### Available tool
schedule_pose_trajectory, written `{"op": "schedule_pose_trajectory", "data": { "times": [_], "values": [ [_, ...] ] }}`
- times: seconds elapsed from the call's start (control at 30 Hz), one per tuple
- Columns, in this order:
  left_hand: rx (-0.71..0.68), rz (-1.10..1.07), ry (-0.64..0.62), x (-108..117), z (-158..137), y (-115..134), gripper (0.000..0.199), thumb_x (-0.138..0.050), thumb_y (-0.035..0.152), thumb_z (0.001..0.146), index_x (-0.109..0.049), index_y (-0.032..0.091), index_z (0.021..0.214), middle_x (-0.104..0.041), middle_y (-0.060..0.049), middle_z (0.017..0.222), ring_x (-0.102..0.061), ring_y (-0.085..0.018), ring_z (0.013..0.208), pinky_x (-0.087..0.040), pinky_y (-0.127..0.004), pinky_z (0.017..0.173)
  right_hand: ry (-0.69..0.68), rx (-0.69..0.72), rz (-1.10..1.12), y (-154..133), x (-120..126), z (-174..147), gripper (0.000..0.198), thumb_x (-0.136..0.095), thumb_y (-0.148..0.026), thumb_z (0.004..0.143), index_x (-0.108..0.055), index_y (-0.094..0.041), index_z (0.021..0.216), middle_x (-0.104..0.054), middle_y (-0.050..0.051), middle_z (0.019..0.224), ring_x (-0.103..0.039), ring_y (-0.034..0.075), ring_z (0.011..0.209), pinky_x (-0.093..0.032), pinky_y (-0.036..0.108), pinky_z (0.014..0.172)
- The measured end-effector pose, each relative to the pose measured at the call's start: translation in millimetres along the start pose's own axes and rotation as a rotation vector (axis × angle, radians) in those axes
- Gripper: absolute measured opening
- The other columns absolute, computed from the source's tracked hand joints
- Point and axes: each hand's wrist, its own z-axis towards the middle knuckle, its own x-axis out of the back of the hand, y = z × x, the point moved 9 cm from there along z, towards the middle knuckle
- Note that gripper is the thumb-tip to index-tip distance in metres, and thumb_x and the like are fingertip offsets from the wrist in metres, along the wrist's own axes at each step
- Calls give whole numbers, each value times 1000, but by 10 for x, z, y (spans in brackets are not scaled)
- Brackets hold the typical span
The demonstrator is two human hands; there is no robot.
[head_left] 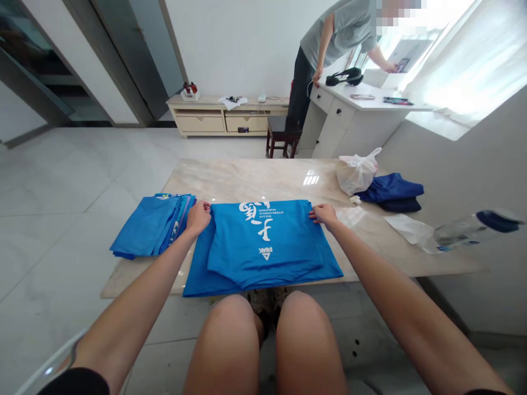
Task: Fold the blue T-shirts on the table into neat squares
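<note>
A blue T-shirt with white lettering lies partly folded on the marble-look table in front of me, its top layer doubled back toward me. At the left end of its far fold, my left hand is closed on the fabric. My right hand pinches the opposite corner of the same fold. Parts of the fingertips are hidden by the cloth and the hands themselves. Beside my left hand sits a stack of folded blue shirts, close to the table's left edge.
On the table's right are a white plastic bag, dark blue folded cloth, white paper and a clear bottle with a blue lid. Beyond, a person leans over a white desk, near a dark stool.
</note>
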Motion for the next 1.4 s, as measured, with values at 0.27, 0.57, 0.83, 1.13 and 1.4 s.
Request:
{"op": "schedule_pose_trajectory", "data": {
  "times": [0.27, 0.57, 0.83, 1.13, 1.4],
  "values": [
    [-187, 235, -46, -175, 233, -91, 21, -68, 30, 99, -66, 22, 118, -80, -14, 117, -75, -33, 114, -58, -43, 102, -112, -153, -85, 85, -290, 624, 36, -89, -48, 93, -69, -18, 92, -70, 7, 69, -68, 21, 63, -59, 30, 52],
    [-109, 176, 5, -44, 213, -279, 18, -58, 29, 101, -70, 22, 113, -82, -14, 109, -78, -33, 103, -59, -43, 94, -128, 178, 19, -34, -133, 639, 19, -67, -38, 95, -74, -21, 97, -64, 4, 74, -59, 20, 68, -50, 29, 57],
    [-323, 128, -74, -157, 166, -142, 22, -72, 38, 92, -74, 21, 105, -79, -15, 112, -77, -34, 107, -62, -46, 101, 128, 587, -372, -81, -77, 632, 35, -69, -32, 84, -76, -17, 115, -71, 7, 106, -64, 22, 87, -55, 38, 94],
    [-191, 188, -44, -160, 239, -216, 15, -66, 30, 96, -79, 23, 99, -83, -12, 105, -78, -32, 102, -60, -45, 101, 326, 416, -359, 44, -148, 610, 30, -64, -35, 92, -76, -20, 114, -77, 12, 109, -69, 31, 103, -55, 41, 94],
    [-54, 200, 91, -1, 142, -347, 17, -59, 30, 104, -73, 20, 104, -81, -15, 116, -74, -34, 111, -55, -44, 105, 358, 414, -368, 92, -137, 628, 24, -61, -32, 95, -76, -20, 108, -78, 14, 108, -70, 32, 105, -55, 43, 96]
  ]
}}
